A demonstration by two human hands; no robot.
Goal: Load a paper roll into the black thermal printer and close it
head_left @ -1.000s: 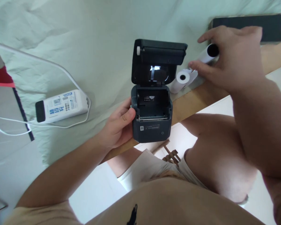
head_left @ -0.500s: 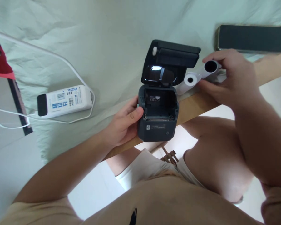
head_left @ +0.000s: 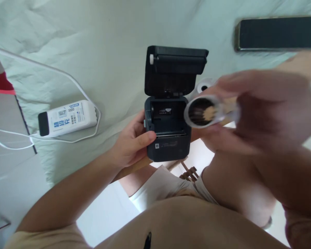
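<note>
My left hand [head_left: 131, 141] grips the left side of a dark label printer [head_left: 168, 148], thumb on its front edge. Its lid [head_left: 171, 74] is tipped up, showing a hollow bay with a small white label inside. In my right hand [head_left: 264, 110], blurred by motion, is a white paper roll [head_left: 220, 112] with a wide hollow core facing me. The roll's near end is beside the printer's right edge; whether they touch I cannot tell. Behind it lies a second white paper roll [head_left: 206, 83] with a narrow core, partly hidden by the lid and my right hand.
A phone [head_left: 280, 33] lies at the back right on the pale green cloth [head_left: 106, 45]. At left is a white power bank [head_left: 68, 118] with a dark end and white cables [head_left: 76, 74]. The wooden table edge [head_left: 137, 167] runs beneath the printer, above my legs.
My right hand has lifted the wide-core roll off the table and brought it left and nearer me, to the printer's right side. The printer has shifted slightly left in view.
</note>
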